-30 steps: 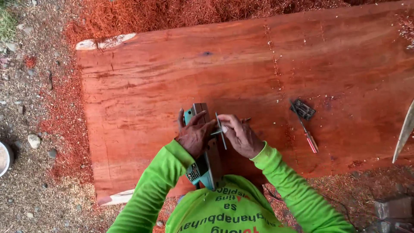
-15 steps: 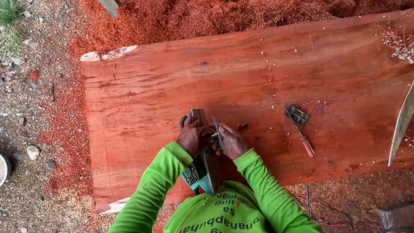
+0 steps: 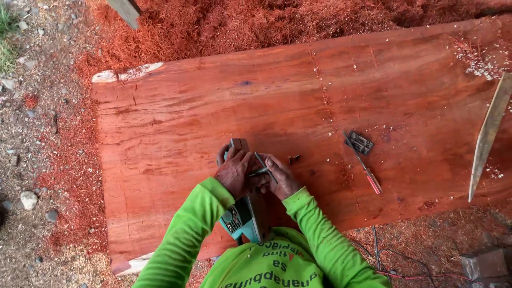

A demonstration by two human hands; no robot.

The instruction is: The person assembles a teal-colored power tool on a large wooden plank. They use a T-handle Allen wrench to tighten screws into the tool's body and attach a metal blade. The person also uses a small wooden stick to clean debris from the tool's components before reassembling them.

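A teal electric planer [image 3: 242, 216] lies on a big red wooden slab [image 3: 298, 106], near its front edge. My left hand [image 3: 233, 172] grips the planer's front part from above. My right hand [image 3: 278, 177] is beside it and holds a thin metal tool [image 3: 264, 167] against the planer. Both arms wear bright green sleeves. What the tool touches is hidden under my fingers.
A red-handled screwdriver [image 3: 367, 173] and a small dark metal part [image 3: 360, 143] lie on the slab to the right. A small dark bit [image 3: 294, 158] lies near my right hand. A pale wooden strip [image 3: 488, 133] leans at the right edge. Red sawdust and gravel surround the slab.
My hands have drawn closer together over the planer. The view has shifted a little, so the slab sits lower and further right.
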